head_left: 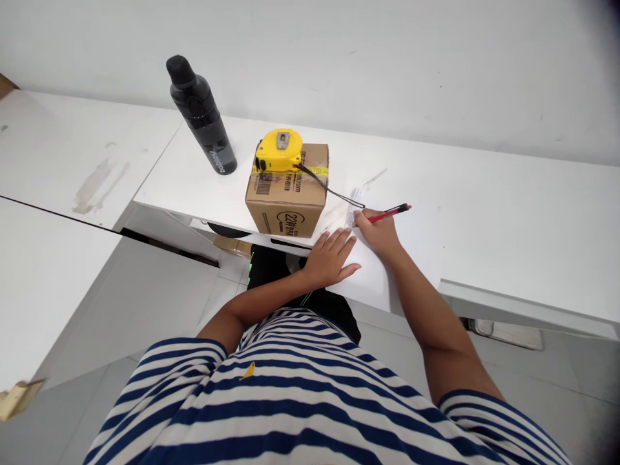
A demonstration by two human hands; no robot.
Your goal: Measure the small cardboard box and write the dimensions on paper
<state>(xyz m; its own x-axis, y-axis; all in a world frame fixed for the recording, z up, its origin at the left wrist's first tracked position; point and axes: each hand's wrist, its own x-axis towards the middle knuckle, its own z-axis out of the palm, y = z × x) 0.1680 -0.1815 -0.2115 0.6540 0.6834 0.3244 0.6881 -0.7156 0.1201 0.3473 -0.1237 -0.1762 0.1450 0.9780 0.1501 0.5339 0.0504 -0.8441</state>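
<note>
My right hand [378, 231] is closed round a red pen [387, 214] with a black end, its tip low against a white sheet of paper [372, 274]. The paper hangs a little over the desk's front edge. Flat at the paper's left side lies my left hand [329, 258], fingers stretched out and holding nothing. Just beyond it stands a brown cardboard box [285, 200] with black print and yellow tape. On top of the box rests a yellow tape measure [281, 150], its black wrist strap [332, 189] trailing down toward the paper.
A black drink bottle [202, 116] stands on the white desk [513, 213], left of the box. Behind the desk rises a white wall [387, 71]. Another white surface [53, 148] adjoins at the left. Brown tape [232, 246] wraps a bar under the desk.
</note>
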